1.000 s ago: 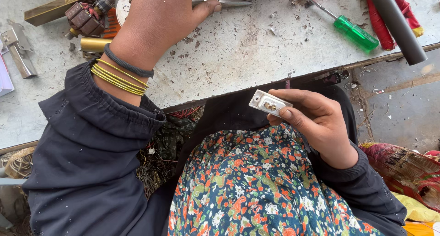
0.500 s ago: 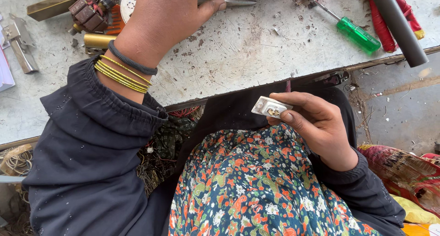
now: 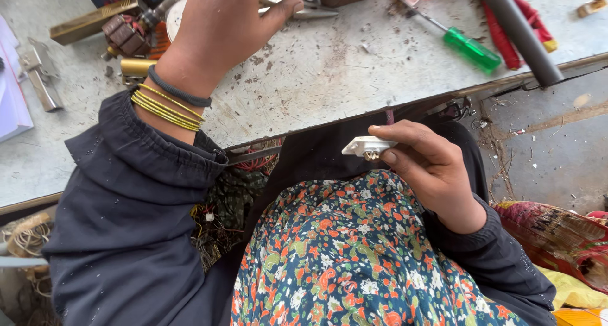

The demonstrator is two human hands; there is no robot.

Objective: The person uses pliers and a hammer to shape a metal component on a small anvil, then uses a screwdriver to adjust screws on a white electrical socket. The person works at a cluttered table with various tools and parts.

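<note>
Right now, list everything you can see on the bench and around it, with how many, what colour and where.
worn workbench: one, grey-white, across the top
screwdriver: one, green handle, right part of the bench
dark tube: one, grey, far right of the bench
red-handled tool: one, red, partly under the tube
pliers: one, metal, top centre by the left fingertips
brass bar: one, gold, top left
brass cylinder: one, gold, left of the wrist
small white part: one, white with brass piece, held over the lap
bangles: several, yellow, plus a dark band, left wrist
left hand: reaching over the bench towards the pliers
right hand: grip closed on the small white part
</note>
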